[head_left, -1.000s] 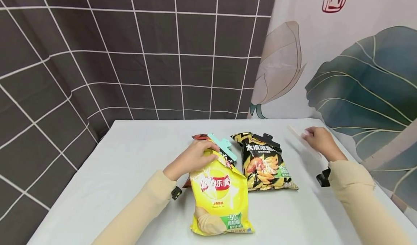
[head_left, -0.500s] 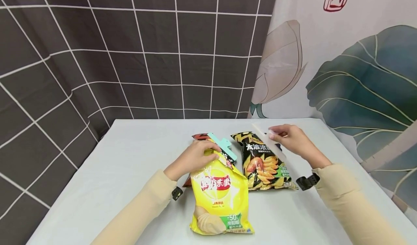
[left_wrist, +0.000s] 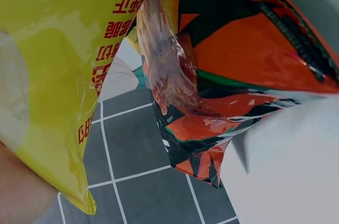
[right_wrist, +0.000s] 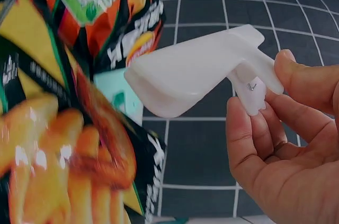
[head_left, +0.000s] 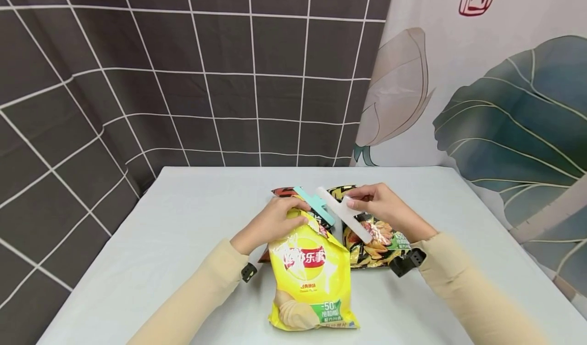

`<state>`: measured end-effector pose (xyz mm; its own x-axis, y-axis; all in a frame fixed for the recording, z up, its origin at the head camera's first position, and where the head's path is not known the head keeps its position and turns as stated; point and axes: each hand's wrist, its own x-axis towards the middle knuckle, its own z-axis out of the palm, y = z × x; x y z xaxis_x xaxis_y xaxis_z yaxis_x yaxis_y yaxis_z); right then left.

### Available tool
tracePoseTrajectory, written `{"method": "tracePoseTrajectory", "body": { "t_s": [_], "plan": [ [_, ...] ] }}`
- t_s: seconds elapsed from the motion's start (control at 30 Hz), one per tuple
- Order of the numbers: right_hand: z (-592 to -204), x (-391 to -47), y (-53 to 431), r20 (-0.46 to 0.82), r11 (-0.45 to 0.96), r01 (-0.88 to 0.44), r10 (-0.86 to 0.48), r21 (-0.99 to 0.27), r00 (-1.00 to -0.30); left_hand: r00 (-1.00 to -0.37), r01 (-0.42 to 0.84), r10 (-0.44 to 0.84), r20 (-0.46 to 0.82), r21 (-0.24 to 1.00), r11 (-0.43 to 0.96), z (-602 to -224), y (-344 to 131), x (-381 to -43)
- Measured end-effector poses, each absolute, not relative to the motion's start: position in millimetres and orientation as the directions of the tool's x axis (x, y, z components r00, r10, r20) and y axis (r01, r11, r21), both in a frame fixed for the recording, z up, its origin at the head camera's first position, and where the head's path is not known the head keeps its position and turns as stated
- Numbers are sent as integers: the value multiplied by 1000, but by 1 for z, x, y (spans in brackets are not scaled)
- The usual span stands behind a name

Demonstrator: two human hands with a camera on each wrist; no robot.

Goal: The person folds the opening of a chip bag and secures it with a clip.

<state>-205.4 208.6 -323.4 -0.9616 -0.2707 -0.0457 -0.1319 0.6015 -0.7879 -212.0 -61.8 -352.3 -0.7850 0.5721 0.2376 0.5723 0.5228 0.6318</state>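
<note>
A yellow chip bag leans upright near the middle of the table, and my left hand grips its folded top corner. My right hand pinches the handle of a white bag clip, which hangs over the black chip bag just right of the yellow one. Up close in the right wrist view, thumb and fingers sit on the two handle tabs of the clip. Its long jaws look closed, with nothing between them. My left fingers are mostly hidden behind the yellow bag in the left wrist view.
Behind the yellow bag lies a red-and-black chip bag with a mint-green clip on it. A black-and-yellow chip bag lies to the right, partly covered by my right hand. The white table meets a dark grid curtain at the back.
My right hand has come left from the table's right side, carrying the white clip over the black bag toward the yellow bag's top. The left hand and yellow bag have stayed put.
</note>
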Motion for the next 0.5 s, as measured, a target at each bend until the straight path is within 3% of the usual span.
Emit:
{"method": "tracePoseTrajectory", "body": {
  "t_s": [0.5],
  "plan": [
    [-338,-208,191,-99,458,-77,-348,-885,-932,-823,518,514,242,691,504,-352,-61,-213]
  ]
}}
